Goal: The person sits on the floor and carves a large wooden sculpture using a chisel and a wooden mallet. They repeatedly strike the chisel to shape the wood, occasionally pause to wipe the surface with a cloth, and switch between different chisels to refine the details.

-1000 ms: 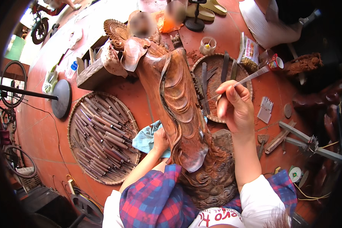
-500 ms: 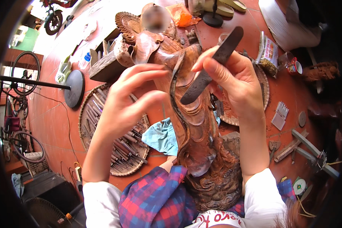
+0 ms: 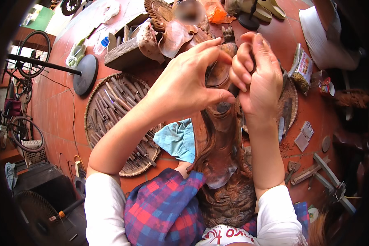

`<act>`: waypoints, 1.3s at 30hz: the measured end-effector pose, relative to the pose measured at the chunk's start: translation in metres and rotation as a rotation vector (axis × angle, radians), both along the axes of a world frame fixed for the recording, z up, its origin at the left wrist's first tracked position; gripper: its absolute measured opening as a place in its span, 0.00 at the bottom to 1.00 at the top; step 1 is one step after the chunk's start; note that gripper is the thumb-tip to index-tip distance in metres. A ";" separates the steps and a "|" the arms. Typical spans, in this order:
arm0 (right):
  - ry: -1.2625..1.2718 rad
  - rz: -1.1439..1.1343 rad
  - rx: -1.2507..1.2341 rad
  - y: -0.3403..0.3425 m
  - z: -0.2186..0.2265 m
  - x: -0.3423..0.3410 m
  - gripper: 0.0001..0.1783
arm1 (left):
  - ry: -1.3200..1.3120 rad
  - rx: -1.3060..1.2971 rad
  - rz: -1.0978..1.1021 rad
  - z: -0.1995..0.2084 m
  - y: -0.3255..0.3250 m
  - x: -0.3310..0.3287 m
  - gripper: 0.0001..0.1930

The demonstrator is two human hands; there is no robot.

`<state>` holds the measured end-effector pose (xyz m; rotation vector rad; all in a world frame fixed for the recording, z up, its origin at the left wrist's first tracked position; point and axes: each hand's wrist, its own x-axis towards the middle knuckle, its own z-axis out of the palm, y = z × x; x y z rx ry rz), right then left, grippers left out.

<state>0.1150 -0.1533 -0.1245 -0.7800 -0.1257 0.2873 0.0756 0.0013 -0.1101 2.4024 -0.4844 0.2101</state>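
Observation:
A large carved wooden statue [image 3: 223, 164] stretches from my lap away from me, its base of dense relief carving [image 3: 229, 205] nearest my body. Above its middle, my left hand [image 3: 192, 78] is open, thumb and fingers apart in a curve with nothing visible between them. Close to its fingertips, my right hand [image 3: 258, 78] is closed, fingers curled toward the palm. Something dark shows slightly between its fingers, but I cannot make out what it is. The statue's upper part is partly hidden behind both hands.
A round woven tray [image 3: 90, 143] of carving tools lies left, another tray [image 3: 293, 102] right. A light-blue cloth [image 3: 176, 139] is beside the statue. A round black stand base [image 3: 86, 74], a wooden block [image 3: 123, 57], a plastic bag [image 3: 301, 69] and a metal-and-wood frame [image 3: 332, 180] stand around.
The dark flat strip that my right hand held in a pinch no longer shows clearly, and that hand has curled closed. My left hand has moved right and up, close to it. The view has shifted.

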 end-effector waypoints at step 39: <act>-0.188 -0.096 -0.177 0.025 -0.012 -0.016 0.19 | 0.120 0.076 -0.133 0.023 0.002 0.020 0.21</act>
